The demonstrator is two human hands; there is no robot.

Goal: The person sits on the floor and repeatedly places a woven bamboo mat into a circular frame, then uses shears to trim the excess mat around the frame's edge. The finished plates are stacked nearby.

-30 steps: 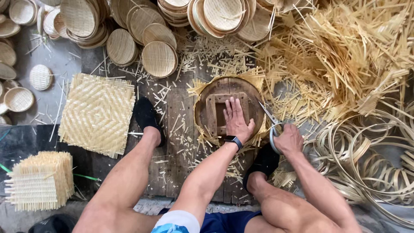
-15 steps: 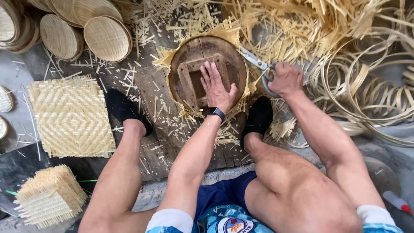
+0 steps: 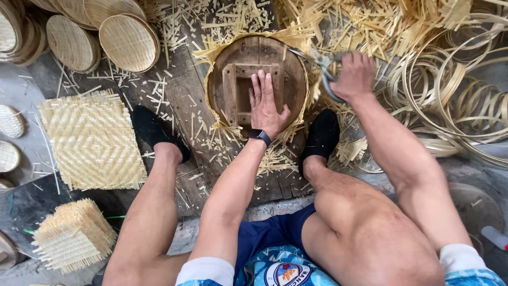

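My left hand (image 3: pixel 266 102) lies flat, fingers together, pressing on a round wooden form (image 3: pixel 233 58) with a square wooden frame on top. A woven bamboo mat (image 3: pixel 211 53) is pinned under the form, and its frayed edges stick out all around. My right hand (image 3: pixel 353 77) grips a pair of metal shears (image 3: pixel 320 63) at the form's right rim, blades pointing toward the mat's edge. A dark watch sits on my left wrist. My feet in black shoes (image 3: pixel 153 130) rest either side of the form.
Round woven trays (image 3: pixel 128 42) are stacked at the top left. A square woven mat (image 3: pixel 92 140) lies to the left, a stack of mats (image 3: pixel 74 233) below it. Coiled bamboo hoops (image 3: pixel 455 100) fill the right. Bamboo scraps (image 3: pixel 360 24) litter the wooden boards.
The view has dropped closer to the form. My left hand stays pressed on it; my right hand has kept the shears at the right rim.
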